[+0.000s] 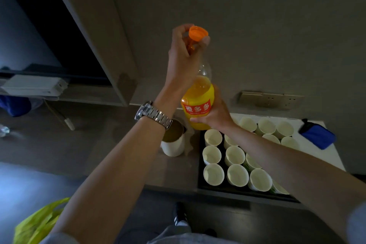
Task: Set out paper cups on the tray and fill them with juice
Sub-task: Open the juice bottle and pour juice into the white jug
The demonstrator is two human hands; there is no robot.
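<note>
Two hands on bottle (198, 103); right arm (277, 154) hides some cups (213, 173)

Bottle raised over the desk, tray at its 5 o'clock

Paper cups (213, 173) are standing in rows on the tray (200, 166); the bottle (198, 103) is hanging at the tray's 11 o'clock, a pouch (316, 133) lying at 2 o'clock.

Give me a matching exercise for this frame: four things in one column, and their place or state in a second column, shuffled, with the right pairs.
Things:
1. orange cap
2. juice bottle
3. paper cups
4. blue pouch

Place or state:
A. standing empty in rows on the black tray
B. lying on the white surface right of the cups
C. pinched by the left hand
D. held round its body by the right hand

Pairs: 1-C, 2-D, 3-A, 4-B
</note>
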